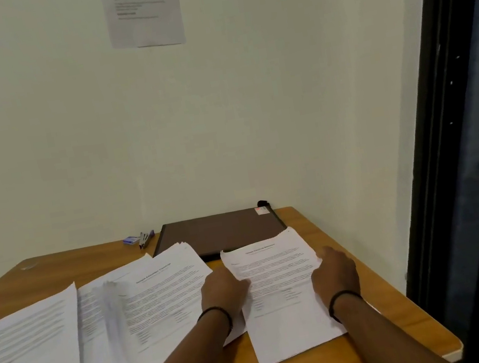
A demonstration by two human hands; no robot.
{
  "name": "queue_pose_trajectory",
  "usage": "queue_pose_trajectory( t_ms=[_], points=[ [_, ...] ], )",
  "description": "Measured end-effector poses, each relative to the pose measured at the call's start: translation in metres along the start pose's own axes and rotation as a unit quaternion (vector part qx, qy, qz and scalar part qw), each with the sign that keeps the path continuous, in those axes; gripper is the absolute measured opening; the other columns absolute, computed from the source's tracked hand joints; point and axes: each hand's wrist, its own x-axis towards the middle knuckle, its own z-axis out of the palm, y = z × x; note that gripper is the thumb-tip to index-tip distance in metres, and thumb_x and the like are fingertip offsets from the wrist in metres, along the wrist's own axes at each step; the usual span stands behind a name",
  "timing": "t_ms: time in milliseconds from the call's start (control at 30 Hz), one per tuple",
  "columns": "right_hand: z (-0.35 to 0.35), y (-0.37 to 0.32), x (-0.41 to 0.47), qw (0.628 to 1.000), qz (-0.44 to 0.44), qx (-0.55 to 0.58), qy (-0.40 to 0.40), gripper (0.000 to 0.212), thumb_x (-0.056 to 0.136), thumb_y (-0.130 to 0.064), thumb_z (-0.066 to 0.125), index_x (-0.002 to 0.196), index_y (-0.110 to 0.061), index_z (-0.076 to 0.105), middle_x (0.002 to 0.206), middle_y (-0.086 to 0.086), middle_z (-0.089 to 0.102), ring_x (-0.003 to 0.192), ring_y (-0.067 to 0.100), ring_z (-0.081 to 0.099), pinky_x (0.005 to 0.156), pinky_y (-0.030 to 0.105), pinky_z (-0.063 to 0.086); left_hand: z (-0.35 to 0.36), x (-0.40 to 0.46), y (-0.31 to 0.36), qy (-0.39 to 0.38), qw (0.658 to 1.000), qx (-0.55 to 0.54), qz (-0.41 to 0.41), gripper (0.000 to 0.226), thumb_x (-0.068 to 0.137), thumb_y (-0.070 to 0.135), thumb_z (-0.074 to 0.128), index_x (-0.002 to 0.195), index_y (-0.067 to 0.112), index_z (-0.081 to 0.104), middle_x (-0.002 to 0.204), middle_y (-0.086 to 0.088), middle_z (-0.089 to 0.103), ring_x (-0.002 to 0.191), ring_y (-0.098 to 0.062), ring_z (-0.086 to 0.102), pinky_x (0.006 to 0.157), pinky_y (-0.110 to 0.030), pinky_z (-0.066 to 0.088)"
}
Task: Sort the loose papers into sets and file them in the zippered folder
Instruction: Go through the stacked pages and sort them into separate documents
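Left stack (22,347): printed sheets lying flat at the desk's 9 o'clock edge.
Middle stacks (158,293): overlapping fanned printed sheets just right of it, one patch blurred.
Left hand (221,289): fingers curled, gripping the left edge of the right stack; black band on the wrist.
Right stack (278,295): printed set lying on the desk at about 3 o'clock, its top edge overlapping the folder's near edge.
Right hand (336,273): fingers curled onto the same stack's right edge; black wristband.
Zippered folder (218,231): dark brown, flat, against the wall at 12 o'clock.
Stapler (145,239): at 11 o'clock, beside a small blue box (130,240).
Desk (318,225): wooden.
Wall notice (143,10): printed sheet high up.
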Motion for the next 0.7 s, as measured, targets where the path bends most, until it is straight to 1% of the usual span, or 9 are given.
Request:
queue_pose_trajectory(
  t_ms=[100,200,267,367,400,467,533,633,700],
  points=[
    [0.006,-0.018,-0.004,0.998,-0.059,0.002,0.024,0.029,0.091,-0.007,0.061,0.119,-0.014,0.064,0.119,0.006,0.064,0.111,0.023,0.057,0.089,0.029,0.052,-0.005,0.002,0.002,0.028,1.000,0.002,0.011,0.033,0.092,0.044,0.064,0.104,0.014,0.057,0.102,-0.002,0.067,0.091,-0.021,0.064,0.076,-0.028,0.050],
    [0.016,-0.050,-0.015,0.990,-0.132,0.048,0.015,0.023,0.090,-0.003,0.058,0.106,-0.015,0.069,0.109,0.002,0.066,0.101,0.017,0.059,0.075,0.017,0.046,-0.027,0.001,-0.007,0.099,0.995,-0.028,0.012,0.035,0.095,0.044,0.060,0.106,0.011,0.057,0.097,-0.004,0.065,0.085,-0.021,0.061,0.069,-0.027,0.044],
    [0.026,-0.077,-0.030,0.984,-0.159,0.081,-0.022,0.017,0.092,-0.006,0.055,0.099,-0.015,0.068,0.098,0.000,0.065,0.090,0.014,0.060,0.069,0.013,0.043,-0.050,0.004,-0.024,0.151,0.988,-0.030,0.000,0.031,0.097,0.040,0.057,0.109,0.012,0.059,0.103,-0.007,0.066,0.092,-0.022,0.061,0.074,-0.028,0.042],
    [0.050,-0.113,-0.056,0.969,-0.207,0.100,-0.088,0.020,0.096,-0.015,0.049,0.081,-0.014,0.062,0.080,0.000,0.061,0.074,0.014,0.055,0.067,0.029,0.049,-0.094,0.010,-0.071,0.208,0.977,-0.031,-0.045,0.030,0.096,0.035,0.057,0.110,0.009,0.061,0.110,-0.011,0.065,0.101,-0.029,0.061,0.083,-0.035,0.047],
    [0.058,-0.121,-0.064,0.964,-0.223,0.096,-0.109,0.021,0.097,-0.019,0.049,0.080,-0.015,0.061,0.081,0.000,0.061,0.074,0.014,0.055,0.068,0.031,0.049,-0.107,0.012,-0.088,0.221,0.973,-0.025,-0.064,0.030,0.095,0.034,0.057,0.108,0.008,0.061,0.110,-0.013,0.065,0.100,-0.031,0.060,0.083,-0.038,0.048],
    [0.076,-0.141,-0.083,0.953,-0.245,0.075,-0.164,0.019,0.096,-0.033,0.053,0.097,-0.019,0.065,0.097,-0.001,0.066,0.088,0.015,0.060,0.077,0.029,0.051,-0.135,0.011,-0.125,0.230,0.967,0.011,-0.107,0.031,0.093,0.034,0.056,0.107,0.006,0.060,0.110,-0.015,0.063,0.103,-0.036,0.058,0.083,-0.041,0.047],
    [0.093,-0.164,-0.103,0.940,-0.265,0.031,-0.212,0.037,0.094,-0.051,0.052,0.113,-0.021,0.062,0.112,-0.002,0.066,0.102,0.016,0.061,0.085,0.028,0.051,-0.158,0.004,-0.162,0.222,0.961,0.078,-0.144,0.032,0.092,0.035,0.054,0.109,0.009,0.060,0.112,-0.014,0.060,0.106,-0.036,0.054,0.086,-0.041,0.045],
    [0.115,-0.205,-0.137,0.925,-0.292,-0.042,-0.238,0.060,0.085,-0.069,0.050,0.122,-0.022,0.055,0.120,-0.001,0.063,0.109,0.019,0.060,0.088,0.032,0.051,-0.183,-0.004,-0.205,0.231,0.944,0.169,-0.163,0.035,0.092,0.040,0.054,0.114,0.014,0.059,0.113,-0.010,0.057,0.108,-0.032,0.051,0.089,-0.040,0.041],
    [0.128,-0.229,-0.156,0.917,-0.298,-0.091,-0.248,0.068,0.080,-0.074,0.050,0.123,-0.022,0.051,0.120,0.001,0.061,0.108,0.022,0.059,0.088,0.036,0.051,-0.194,-0.006,-0.225,0.241,0.934,0.197,-0.176,0.040,0.092,0.045,0.053,0.120,0.016,0.055,0.119,-0.010,0.055,0.114,-0.032,0.049,0.093,-0.042,0.039]
  ],
)
